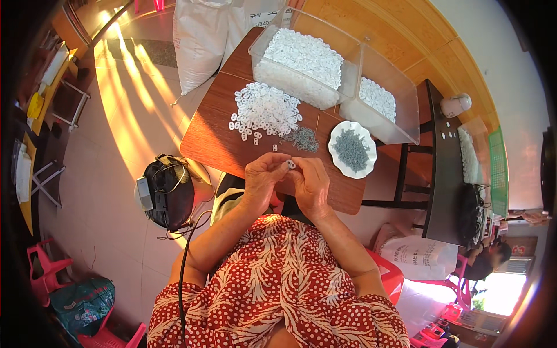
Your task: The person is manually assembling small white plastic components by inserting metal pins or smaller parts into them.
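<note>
Just above the near edge of the brown table, my left hand [262, 177] and my right hand [311, 184] meet at the fingertips. Between them is a small white oval plastic piece [290, 165] with dark holes, pinched by both. Whether a screw is also in my fingers is too small to tell. Beyond my left hand lies a loose heap of the same white plastic pieces [266, 109], with a few strays in front. A small pile of grey screws [304, 140] lies beside the heap. More screws [351, 152] fill a white scalloped plate [369, 138] to the right.
Two clear plastic bins [352, 87] full of white pieces stand at the table's [223, 127] back. A white sack [199, 43] stands beyond it. On the floor at left sits a black bag [168, 191]. A dark table [435, 168] is at right, and a person [490, 259] is farther off.
</note>
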`<state>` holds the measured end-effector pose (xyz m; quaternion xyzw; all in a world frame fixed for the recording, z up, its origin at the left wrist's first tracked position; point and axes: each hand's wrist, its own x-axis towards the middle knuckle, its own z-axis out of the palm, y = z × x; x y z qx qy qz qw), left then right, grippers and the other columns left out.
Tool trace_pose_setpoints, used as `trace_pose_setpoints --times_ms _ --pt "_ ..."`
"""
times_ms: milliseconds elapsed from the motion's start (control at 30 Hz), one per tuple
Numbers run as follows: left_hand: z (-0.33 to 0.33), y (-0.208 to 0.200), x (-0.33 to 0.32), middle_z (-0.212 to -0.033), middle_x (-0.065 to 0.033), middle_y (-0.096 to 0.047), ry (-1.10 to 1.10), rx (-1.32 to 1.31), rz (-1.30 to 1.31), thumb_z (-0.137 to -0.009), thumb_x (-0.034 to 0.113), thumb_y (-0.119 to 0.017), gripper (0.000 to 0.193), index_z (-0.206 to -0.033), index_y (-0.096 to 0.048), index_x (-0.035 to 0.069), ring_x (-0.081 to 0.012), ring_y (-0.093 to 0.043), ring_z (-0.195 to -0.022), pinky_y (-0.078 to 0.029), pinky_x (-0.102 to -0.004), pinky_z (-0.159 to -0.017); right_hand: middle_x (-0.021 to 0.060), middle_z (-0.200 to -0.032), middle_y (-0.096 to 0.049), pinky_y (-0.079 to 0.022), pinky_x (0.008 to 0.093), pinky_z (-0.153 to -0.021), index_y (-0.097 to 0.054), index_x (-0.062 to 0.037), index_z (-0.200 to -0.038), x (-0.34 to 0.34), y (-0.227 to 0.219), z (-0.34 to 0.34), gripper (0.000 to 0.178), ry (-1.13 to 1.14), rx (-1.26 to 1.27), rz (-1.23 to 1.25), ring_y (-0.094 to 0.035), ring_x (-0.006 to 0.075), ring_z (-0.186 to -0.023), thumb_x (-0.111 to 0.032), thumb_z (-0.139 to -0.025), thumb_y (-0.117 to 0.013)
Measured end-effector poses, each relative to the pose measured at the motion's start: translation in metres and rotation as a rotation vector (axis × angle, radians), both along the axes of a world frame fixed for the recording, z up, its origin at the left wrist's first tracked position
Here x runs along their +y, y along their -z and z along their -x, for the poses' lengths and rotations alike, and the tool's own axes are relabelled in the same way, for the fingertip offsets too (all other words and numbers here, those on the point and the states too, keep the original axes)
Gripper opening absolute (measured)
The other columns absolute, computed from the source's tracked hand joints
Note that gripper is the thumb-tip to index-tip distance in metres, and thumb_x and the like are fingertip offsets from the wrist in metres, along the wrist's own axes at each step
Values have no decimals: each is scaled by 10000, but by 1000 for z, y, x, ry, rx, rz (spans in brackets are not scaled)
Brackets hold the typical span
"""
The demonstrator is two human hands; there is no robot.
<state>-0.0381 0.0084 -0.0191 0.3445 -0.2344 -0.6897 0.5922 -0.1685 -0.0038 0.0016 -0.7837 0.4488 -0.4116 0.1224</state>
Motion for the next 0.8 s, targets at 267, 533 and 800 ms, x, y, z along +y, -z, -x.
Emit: trace_pose_setpoints --times_ms 267,533,800 --pt "11 1 -14 -872 6 -597 -112 -127 84 -857 37 -592 163 -1010 -619 -13 -32 -511 -783 -420 -168 -704 126 -849 -592 -473 322 -627 -577 19 -981 -11 2 -2 254 18 -187 -105 -567 275 -732 20 -737 -648" --pt "16 -1 -50 -891 6 -557 -305 -281 167 -903 68 -537 138 -995 -590 -19 -53 -488 -831 -402 -186 -739 130 -864 -592 -469 318 -606 -559 32 -991 -56 9 -14 236 -8 -201 -79 -564 263 -706 37 -764 -623" --pt "12 -10 -105 -814 -9 -500 -448 -502 185 -921 93 -506 145 -981 -583 -14 -78 -450 -741 -375 -198 -661 132 -851 -582 -447 333 -558 -552 34 -998 -123 1 -24 261 -116 -162 -40 -543 275 -677 28 -749 -627"
